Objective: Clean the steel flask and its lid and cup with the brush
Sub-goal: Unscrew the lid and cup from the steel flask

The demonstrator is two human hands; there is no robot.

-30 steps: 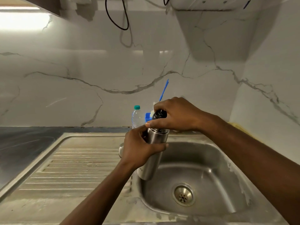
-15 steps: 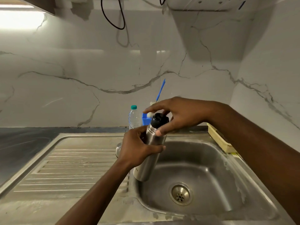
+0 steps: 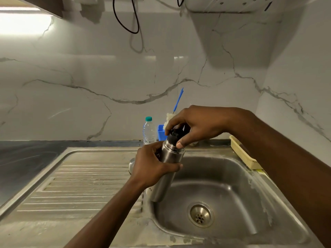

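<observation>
While the steel sink (image 3: 223,176) fills the lower frame, the flask (image 3: 165,169) tilts over its basin, top toward 1 o'clock. The left hand (image 3: 152,162) wraps its fingers around the flask's body; the right hand (image 3: 195,125) pinches the black lid (image 3: 174,136). The brush (image 3: 177,104) stands at 12 o'clock in a blue holder (image 3: 160,131).

From my feed, my left hand (image 3: 152,162) covers the flask's (image 3: 167,169) middle, and my right hand (image 3: 193,125) hides most of its black lid (image 3: 173,136). The brush (image 3: 176,108) head sits mostly behind that hand. A steel object (image 3: 132,164) behind my left wrist is too hidden to identify.
</observation>
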